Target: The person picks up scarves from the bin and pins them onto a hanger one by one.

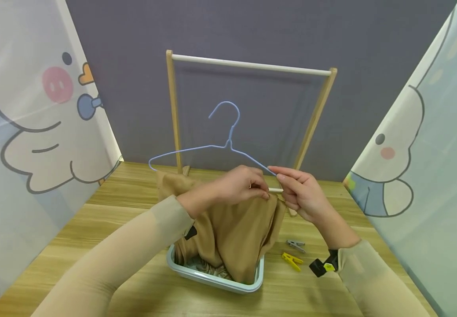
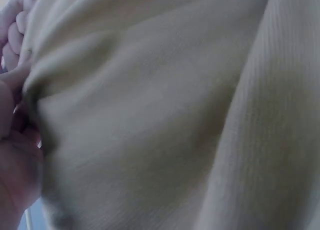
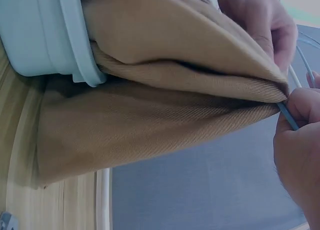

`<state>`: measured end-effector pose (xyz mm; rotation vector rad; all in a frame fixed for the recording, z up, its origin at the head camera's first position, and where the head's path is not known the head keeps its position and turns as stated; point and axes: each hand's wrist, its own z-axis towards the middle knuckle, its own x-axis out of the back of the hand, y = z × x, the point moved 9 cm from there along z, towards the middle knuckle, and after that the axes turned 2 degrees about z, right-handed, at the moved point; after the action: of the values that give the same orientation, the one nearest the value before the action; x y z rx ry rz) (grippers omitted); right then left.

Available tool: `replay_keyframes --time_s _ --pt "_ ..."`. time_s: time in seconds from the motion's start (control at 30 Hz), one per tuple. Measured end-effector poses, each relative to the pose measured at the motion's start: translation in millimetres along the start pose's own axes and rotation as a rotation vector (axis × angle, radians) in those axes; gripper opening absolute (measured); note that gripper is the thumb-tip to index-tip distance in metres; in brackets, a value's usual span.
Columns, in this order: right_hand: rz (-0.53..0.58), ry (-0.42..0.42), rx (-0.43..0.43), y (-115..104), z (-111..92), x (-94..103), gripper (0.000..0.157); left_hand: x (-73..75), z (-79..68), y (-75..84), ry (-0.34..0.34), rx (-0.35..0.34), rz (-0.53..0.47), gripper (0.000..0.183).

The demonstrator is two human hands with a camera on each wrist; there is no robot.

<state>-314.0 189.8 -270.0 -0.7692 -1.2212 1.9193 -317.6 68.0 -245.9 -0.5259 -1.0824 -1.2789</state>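
A light blue wire hanger stands upright above the basket, its hook bare at the top. Brown cloth hangs from its lower part and trails into the basket; in the right wrist view the folded brown fabric meets the hanger's wire near the fingers. My left hand pinches the upper edge of the cloth, and brown fabric fills most of the left wrist view. To its right my right hand pinches the hanger's right arm between thumb and fingers.
A light blue basket on the wooden table holds more patterned fabric. Right of it lie a grey clothespin and a yellow clothespin. Behind stands a wooden rack with a white bar. Printed panels flank both sides.
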Motion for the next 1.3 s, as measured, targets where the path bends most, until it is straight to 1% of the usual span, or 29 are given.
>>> replay_keyframes --time_s 0.03,0.07,0.2,0.27,0.33,0.4,0.43,0.5,0.57,0.63,0.7,0.77,0.83,0.93,1.0,1.1,1.17,1.2,1.23,1.27,1.3 --pt "0.005 -0.001 -0.003 0 0 -0.2 0.038 1.3 2.3 -2.3 0.018 0.017 0.003 0.011" --pt "0.011 -0.003 -0.009 1 0 -0.5 0.038 2.3 4.3 -5.5 0.031 0.048 -0.004 0.012" --pt "0.026 -0.040 -0.020 4 -2 -3.3 0.040 5.6 9.0 -21.9 0.094 0.205 -0.009 0.015" --pt "0.028 -0.057 -0.021 4 -3 -4.2 0.042 5.5 9.4 -29.4 0.109 0.278 -0.026 0.016" --pt "0.020 -0.060 -0.008 3 -4 -3.7 0.042 3.1 9.9 -34.6 0.101 0.307 -0.041 0.017" --pt "0.015 -0.052 0.004 1 -4 -2.3 0.042 0.4 8.4 -36.3 0.085 0.296 -0.076 0.020" --pt "0.012 -0.046 0.011 0 -4 -1.3 0.042 0.1 6.6 -35.4 0.078 0.275 -0.086 0.022" --pt "0.006 -0.039 0.024 -3 -4 0.4 0.042 2.9 0.0 -30.8 0.077 0.211 -0.104 0.022" --pt "0.009 -0.037 0.033 -5 -4 1.8 0.042 9.8 -12.1 -23.3 0.092 0.130 -0.097 0.021" --pt "0.013 -0.035 0.042 -7 -4 3.3 0.042 18.2 -27.5 -15.6 0.110 0.044 -0.050 0.020" --pt "0.020 -0.030 0.050 -9 -4 5.1 0.042 23.9 -44.6 -12.2 0.114 -0.010 -0.004 0.025" --pt "0.024 -0.027 0.057 -10 -4 6.6 0.042 25.8 -59.7 -12.7 0.098 -0.044 0.042 0.029" --pt "0.031 -0.031 0.055 -10 -5 6.9 0.042 24.9 -71.2 -16.0 0.063 -0.044 0.070 0.029" --pt "0.028 -0.040 0.047 -10 -7 6.5 0.043 21.8 -82.4 -25.8 -0.002 -0.009 0.070 0.027" --pt "0.014 -0.035 0.051 -11 -9 7.2 0.045 22.0 -88.2 -35.3 -0.028 0.051 0.040 0.027" --pt "-0.018 -0.013 0.071 -14 -11 9.8 0.045 24.4 -97.7 -53.2 -0.037 0.169 -0.011 0.025" --pt "-0.036 -0.001 0.074 -16 -12 11.8 0.045 27.7 -104.0 -61.2 -0.017 0.225 -0.028 0.023" --pt "-0.042 0.003 0.072 -17 -12 12.7 0.045 30.1 -106.8 -62.7 0.005 0.230 -0.020 0.022" --pt "-0.045 0.004 0.068 -17 -13 13.4 0.044 33.5 -109.4 -61.7 0.037 0.212 -0.006 0.021" --pt "-0.047 0.006 0.064 -17 -13 14.4 0.044 38.1 -112.6 -59.1 0.084 0.183 0.017 0.019" --pt "-0.046 0.009 0.060 -17 -14 15.6 0.044 44.2 -116.5 -54.6 0.150 0.141 0.046 0.018"
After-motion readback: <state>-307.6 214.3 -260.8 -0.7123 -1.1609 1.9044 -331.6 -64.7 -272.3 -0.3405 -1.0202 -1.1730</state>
